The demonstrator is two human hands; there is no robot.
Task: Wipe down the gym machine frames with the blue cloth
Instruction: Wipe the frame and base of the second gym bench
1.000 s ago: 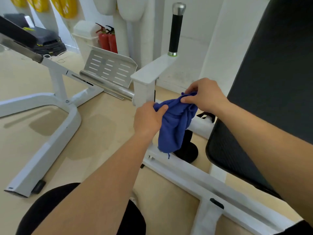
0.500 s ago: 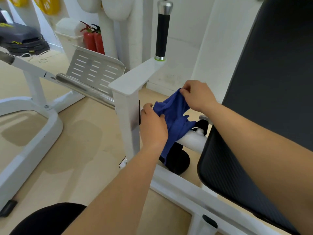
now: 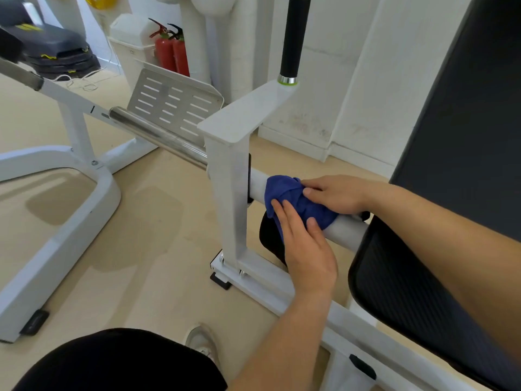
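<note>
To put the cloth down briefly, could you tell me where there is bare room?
Bare floor between the curved white base and the white upright. Crowded on the tube: left hand and right hand press the blue cloth there.

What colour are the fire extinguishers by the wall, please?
The fire extinguishers are red, seen in head view.

One crumpled blue cloth (image 3: 298,204). Two bare hands: the left hand (image 3: 306,246) and the right hand (image 3: 335,197). Two red fire extinguishers (image 3: 165,57). One white lidded bin (image 3: 131,43). One slotted silver metal footplate (image 3: 174,105). One round chrome bar (image 3: 158,135). One upright black foam handle (image 3: 294,35). Two black padded cushions (image 3: 462,108). One pale shoe (image 3: 201,342).
</note>
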